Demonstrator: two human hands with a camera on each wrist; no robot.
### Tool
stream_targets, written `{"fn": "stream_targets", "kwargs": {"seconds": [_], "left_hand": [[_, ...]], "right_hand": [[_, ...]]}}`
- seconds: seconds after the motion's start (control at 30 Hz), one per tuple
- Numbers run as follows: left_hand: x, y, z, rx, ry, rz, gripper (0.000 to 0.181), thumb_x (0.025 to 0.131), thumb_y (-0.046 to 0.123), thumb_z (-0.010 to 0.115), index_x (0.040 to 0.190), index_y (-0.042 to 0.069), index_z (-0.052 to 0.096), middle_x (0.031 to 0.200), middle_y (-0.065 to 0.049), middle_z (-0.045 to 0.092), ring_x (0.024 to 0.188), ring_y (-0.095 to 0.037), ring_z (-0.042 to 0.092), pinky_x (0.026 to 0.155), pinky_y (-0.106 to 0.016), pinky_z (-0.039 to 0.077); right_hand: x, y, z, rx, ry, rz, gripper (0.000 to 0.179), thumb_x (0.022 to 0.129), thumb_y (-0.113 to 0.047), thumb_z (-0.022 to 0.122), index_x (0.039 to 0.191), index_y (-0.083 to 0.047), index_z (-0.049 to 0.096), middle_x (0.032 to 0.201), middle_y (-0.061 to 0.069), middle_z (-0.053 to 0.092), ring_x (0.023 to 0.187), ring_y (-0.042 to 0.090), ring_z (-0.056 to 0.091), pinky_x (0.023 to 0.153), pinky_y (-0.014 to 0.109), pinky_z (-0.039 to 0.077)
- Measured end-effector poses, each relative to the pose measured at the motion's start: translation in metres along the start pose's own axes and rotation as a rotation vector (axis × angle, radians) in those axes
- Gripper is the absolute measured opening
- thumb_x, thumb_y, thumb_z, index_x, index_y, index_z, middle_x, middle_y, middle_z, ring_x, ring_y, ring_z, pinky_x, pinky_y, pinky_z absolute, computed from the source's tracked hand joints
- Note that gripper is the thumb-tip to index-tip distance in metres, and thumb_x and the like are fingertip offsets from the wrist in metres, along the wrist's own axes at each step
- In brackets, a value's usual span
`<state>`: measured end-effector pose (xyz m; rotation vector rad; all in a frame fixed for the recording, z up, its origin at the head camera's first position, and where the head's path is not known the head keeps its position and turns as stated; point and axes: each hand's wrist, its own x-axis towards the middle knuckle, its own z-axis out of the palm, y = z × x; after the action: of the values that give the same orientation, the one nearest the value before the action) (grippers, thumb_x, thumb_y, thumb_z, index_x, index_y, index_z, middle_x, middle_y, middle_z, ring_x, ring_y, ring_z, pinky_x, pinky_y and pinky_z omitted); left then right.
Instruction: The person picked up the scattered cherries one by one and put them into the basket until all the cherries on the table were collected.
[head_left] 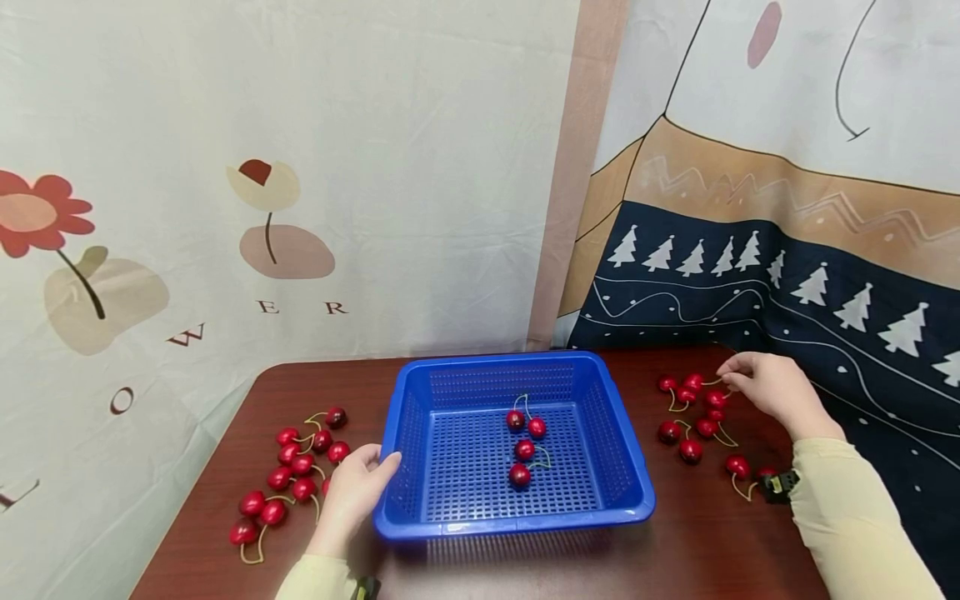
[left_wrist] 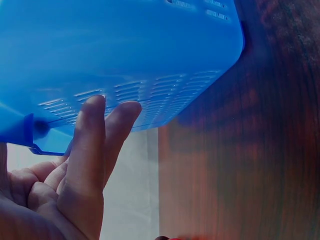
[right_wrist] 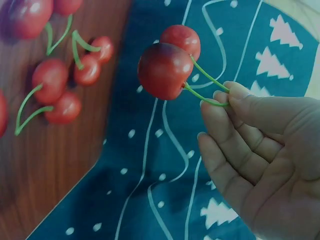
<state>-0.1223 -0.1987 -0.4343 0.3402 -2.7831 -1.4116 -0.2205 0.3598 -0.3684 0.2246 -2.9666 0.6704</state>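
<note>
1. Your right hand point(head_left: 776, 392) has a narrow grip: thumb and fingertips pinch the green stems of a joined pair of round, glossy red cherries point(right_wrist: 164, 71). This pair is outside the basket, at the right; whether the fruit touches the table is hard to tell.
2. Your left hand point(head_left: 356, 492) holds the rectangular blue plastic basket with perforated walls point(head_left: 513, 527) by its left side, thumb over the rim and fingers against the outer wall.
3. Done, as far as you can see: two stemmed pairs lie inside, the back pair of red cherries point(head_left: 515, 420) and the front pair of red cherries point(head_left: 520, 476), around the middle of the floor.
4. Left outside on your right: a loose group of red cherries with green stems point(head_left: 690, 451) on the reddish-brown wood-grain table point(head_left: 712, 533), plus another pair point(head_left: 737, 465) beside your pale yellow sleeve point(head_left: 847, 500).
5. Left outside on your left: a larger cluster of red stemmed cherries point(head_left: 303, 464), partly hidden by your hand.
6. Judging by these amounts, you seem early in the filling: far more fruit lies out than in.
</note>
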Motion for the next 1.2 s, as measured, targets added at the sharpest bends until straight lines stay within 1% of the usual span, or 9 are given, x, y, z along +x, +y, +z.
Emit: {"fn": "stream_targets", "kwargs": {"seconds": [0.13,0.23,0.37,0.53,0.7,0.8,0.93,1.07,1.2], "left_hand": [[-0.001,0.000,0.000,-0.008,-0.004,-0.001,0.033,0.097,0.028,0.062,0.107,-0.003,0.065,0.091,-0.012,0.072,0.083,-0.025,0.068,0.085,-0.054,0.052],[-0.001,0.000,0.000,-0.009,-0.004,-0.001,0.033,0.097,0.028,0.062,0.108,-0.003,0.065,0.092,-0.013,0.072,0.083,-0.026,0.068,0.086,-0.054,0.052],[0.000,0.000,0.000,-0.009,-0.004,-0.001,0.032,0.097,0.027,0.062,0.108,-0.003,0.065,0.092,-0.014,0.072,0.084,-0.026,0.068,0.086,-0.054,0.052],[0.000,0.001,0.000,0.003,-0.007,-0.001,0.033,0.097,0.028,0.062,0.109,-0.003,0.065,0.095,-0.015,0.071,0.085,-0.028,0.068,0.086,-0.056,0.052],[0.000,0.001,0.000,0.009,-0.005,-0.009,0.034,0.097,0.028,0.062,0.110,-0.003,0.065,0.095,-0.015,0.072,0.086,-0.028,0.068,0.086,-0.056,0.051],[0.000,0.001,0.000,0.015,-0.004,-0.009,0.035,0.097,0.029,0.061,0.110,-0.003,0.064,0.095,-0.015,0.071,0.086,-0.028,0.068,0.087,-0.056,0.051],[0.000,0.000,0.000,0.013,-0.002,-0.004,0.035,0.097,0.029,0.061,0.109,-0.004,0.065,0.094,-0.015,0.072,0.085,-0.027,0.068,0.086,-0.056,0.051],[0.000,0.000,0.000,0.007,-0.003,-0.006,0.033,0.097,0.028,0.062,0.107,-0.003,0.065,0.091,-0.013,0.072,0.083,-0.026,0.068,0.085,-0.054,0.052],[-0.001,0.000,-0.001,0.006,-0.010,-0.012,0.033,0.097,0.029,0.061,0.106,-0.002,0.065,0.090,-0.012,0.072,0.082,-0.025,0.068,0.085,-0.054,0.053]], "right_hand": [[0.003,-0.016,0.002,-0.001,0.022,-0.037,0.011,0.095,-0.009,0.064,0.098,-0.001,0.072,0.084,0.010,0.071,0.076,0.025,0.061,0.066,0.038,0.049],[0.004,-0.030,0.002,0.000,0.036,-0.061,0.010,0.094,-0.010,0.065,0.099,-0.003,0.072,0.086,0.010,0.071,0.079,0.027,0.061,0.069,0.044,0.052],[0.005,-0.049,0.000,-0.009,0.066,-0.111,0.009,0.094,-0.009,0.066,0.098,-0.005,0.073,0.087,0.009,0.072,0.083,0.030,0.062,0.076,0.052,0.052],[0.009,-0.071,-0.001,-0.022,0.111,-0.172,0.008,0.093,-0.009,0.067,0.096,-0.006,0.074,0.089,0.011,0.072,0.084,0.031,0.063,0.080,0.055,0.051],[0.011,-0.096,0.000,0.002,0.137,-0.209,0.008,0.094,-0.012,0.067,0.096,-0.008,0.075,0.095,0.013,0.072,0.089,0.033,0.064,0.085,0.057,0.050],[0.013,-0.110,0.002,0.017,0.157,-0.241,0.008,0.094,-0.011,0.068,0.096,-0.009,0.075,0.096,0.013,0.072,0.091,0.033,0.064,0.086,0.056,0.050],[0.016,-0.125,0.006,0.053,0.169,-0.277,0.008,0.093,-0.009,0.068,0.096,-0.008,0.075,0.095,0.011,0.072,0.088,0.030,0.065,0.083,0.053,0.053],[0.021,-0.136,0.014,0.097,0.158,-0.281,0.007,0.093,-0.008,0.068,0.096,-0.008,0.075,0.096,0.010,0.072,0.089,0.028,0.064,0.082,0.049,0.054],[0.026,-0.145,0.022,0.131,0.130,-0.273,0.007,0.093,-0.009,0.068,0.096,-0.009,0.075,0.097,0.009,0.072,0.091,0.028,0.065,0.083,0.049,0.054]]}}
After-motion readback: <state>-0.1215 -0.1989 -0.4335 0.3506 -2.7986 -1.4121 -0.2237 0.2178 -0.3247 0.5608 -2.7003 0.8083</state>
